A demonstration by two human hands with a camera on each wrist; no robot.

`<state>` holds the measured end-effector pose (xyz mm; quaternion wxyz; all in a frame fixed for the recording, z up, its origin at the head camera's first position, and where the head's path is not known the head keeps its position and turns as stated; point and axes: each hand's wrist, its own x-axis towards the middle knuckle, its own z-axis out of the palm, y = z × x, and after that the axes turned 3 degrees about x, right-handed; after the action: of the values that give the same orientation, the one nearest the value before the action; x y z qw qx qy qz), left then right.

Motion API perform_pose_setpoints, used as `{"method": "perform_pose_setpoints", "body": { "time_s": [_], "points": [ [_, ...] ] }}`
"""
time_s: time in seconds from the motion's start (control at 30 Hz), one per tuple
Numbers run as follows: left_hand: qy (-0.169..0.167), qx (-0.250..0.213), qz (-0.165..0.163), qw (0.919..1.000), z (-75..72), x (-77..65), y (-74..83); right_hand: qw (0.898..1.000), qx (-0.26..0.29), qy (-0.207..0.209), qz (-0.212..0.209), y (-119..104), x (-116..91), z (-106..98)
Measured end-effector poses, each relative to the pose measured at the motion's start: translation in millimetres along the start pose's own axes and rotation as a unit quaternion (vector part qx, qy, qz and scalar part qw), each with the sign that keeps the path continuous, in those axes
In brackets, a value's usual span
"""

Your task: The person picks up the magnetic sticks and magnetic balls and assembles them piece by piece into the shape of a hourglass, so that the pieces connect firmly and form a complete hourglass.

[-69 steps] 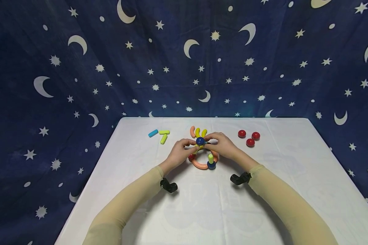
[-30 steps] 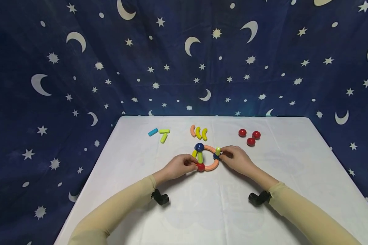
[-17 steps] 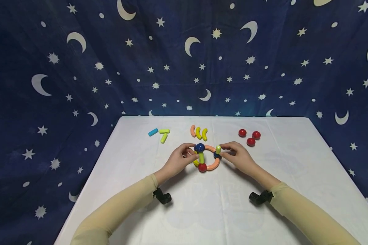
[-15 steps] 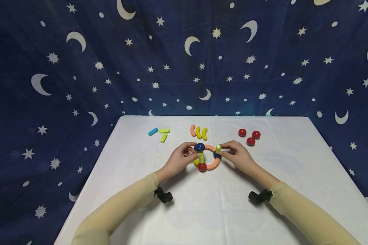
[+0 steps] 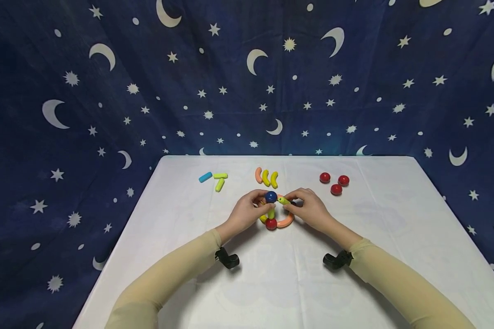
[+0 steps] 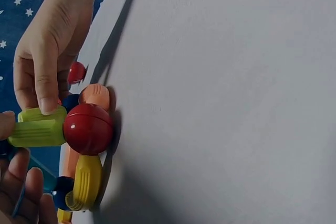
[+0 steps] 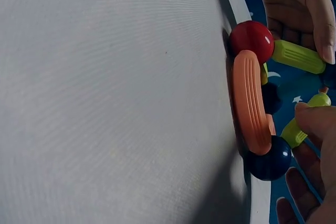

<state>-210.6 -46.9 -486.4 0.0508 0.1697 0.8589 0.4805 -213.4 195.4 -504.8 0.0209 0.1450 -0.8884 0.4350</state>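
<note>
A ring of curved peach pieces (image 7: 251,100) and yellow pieces (image 6: 88,179) joined by balls lies on the table. A lime-green stick (image 6: 37,133) rises from the ring's red ball (image 6: 88,128) to a raised blue ball (image 5: 271,197). My left hand (image 5: 248,211) grips that raised ball, its thumb at the stick's upper end. Behind it, a cyan stick (image 6: 44,174) leans up from another blue ball. My right hand (image 5: 310,208) pinches a second lime-green stick (image 7: 295,133), tilted toward the raised ball, its lower end at a dark blue ball (image 7: 269,158).
Behind the ring lie a loose peach curved piece (image 5: 258,175) and two yellow ones (image 5: 265,177). At back left are a blue stick (image 5: 205,177) and two lime sticks (image 5: 220,184). Three red balls (image 5: 336,189) sit at back right. A dark star-patterned curtain (image 5: 247,91) hangs behind the table.
The ring has been turned, and the left hand has moved from the red ball up to the raised blue ball. The right-hand stick has tipped from upright toward that ball.
</note>
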Motion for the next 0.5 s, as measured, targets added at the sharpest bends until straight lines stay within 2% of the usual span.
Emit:
{"method": "perform_pose_setpoints", "body": {
  "time_s": [0.2, 0.5],
  "points": [
    [-0.008, 0.018, 0.01, 0.9998, -0.6, 2.3, 2.5, 1.0, -0.023, 0.005, -0.005, -1.6, 1.0, 1.0],
    [-0.017, 0.045, 0.018, 0.9987, 2.9, 7.2, 2.8, 1.0, -0.018, 0.003, 0.0, -0.1, 1.7, 1.2]
  ]
}}
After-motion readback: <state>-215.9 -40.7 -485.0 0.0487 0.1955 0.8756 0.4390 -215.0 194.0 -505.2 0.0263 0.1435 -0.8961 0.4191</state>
